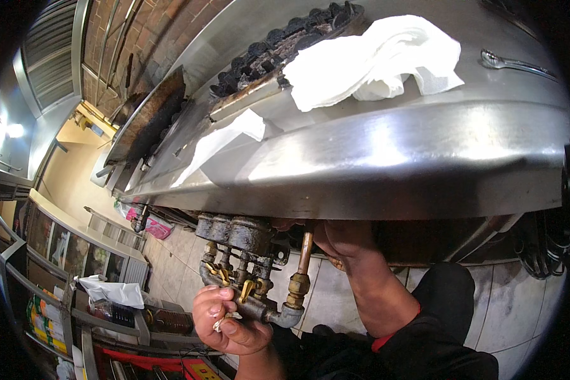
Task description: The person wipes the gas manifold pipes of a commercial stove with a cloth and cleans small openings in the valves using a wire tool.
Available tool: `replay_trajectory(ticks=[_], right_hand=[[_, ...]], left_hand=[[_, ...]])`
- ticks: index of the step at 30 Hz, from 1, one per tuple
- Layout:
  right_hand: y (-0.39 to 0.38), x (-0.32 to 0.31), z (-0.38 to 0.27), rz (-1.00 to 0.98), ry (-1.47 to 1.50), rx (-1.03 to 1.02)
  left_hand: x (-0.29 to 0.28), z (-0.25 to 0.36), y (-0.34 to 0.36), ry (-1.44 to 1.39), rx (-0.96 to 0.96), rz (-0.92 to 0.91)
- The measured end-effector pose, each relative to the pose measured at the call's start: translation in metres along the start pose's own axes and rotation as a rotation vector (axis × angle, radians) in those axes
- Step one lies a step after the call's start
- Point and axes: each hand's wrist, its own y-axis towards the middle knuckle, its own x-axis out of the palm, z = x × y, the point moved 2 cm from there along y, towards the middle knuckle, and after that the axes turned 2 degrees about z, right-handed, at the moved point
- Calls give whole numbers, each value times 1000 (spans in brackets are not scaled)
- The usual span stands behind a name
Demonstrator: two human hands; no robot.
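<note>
My left hand (228, 320) is curled around a small pale item (219, 324), perhaps paper or cloth, beside the gas manifold (228, 231) with its yellow valve levers (247, 289). A brass pipe fitting (297, 288) on an upright pipe stands to the right. My right hand (339, 237) reaches under the steel counter's front (386, 190), near that pipe; its fingers are hidden. On the counter above lie white paper towels (373, 60), another flatter piece (221, 142) and a steel wrench (513, 63).
A blackened burner (266, 60) and a dark flat pan (139, 123) sit atop the counter. Shelving (38, 278) with packages and white paper (107, 291) stands at left. Tiled floor (487, 304) shows below, and a pink bag (158, 225) lies farther back.
</note>
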Motion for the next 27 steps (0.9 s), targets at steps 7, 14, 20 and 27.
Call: replay_trajectory(ticks=[7,14,20,27], right_hand=[[0,0,-2,-14,-20,72],[-2,-2,-1,-42,-53,26],[-2,4,-12,41,47,-87],[2,-3,-11,-28,66,60]], left_hand=[[1,0,0,-7,-1,9],[1,-1,0,7,9,5],[0,-1,1,-1,9,1],[1,0,2,-16,-1,14]])
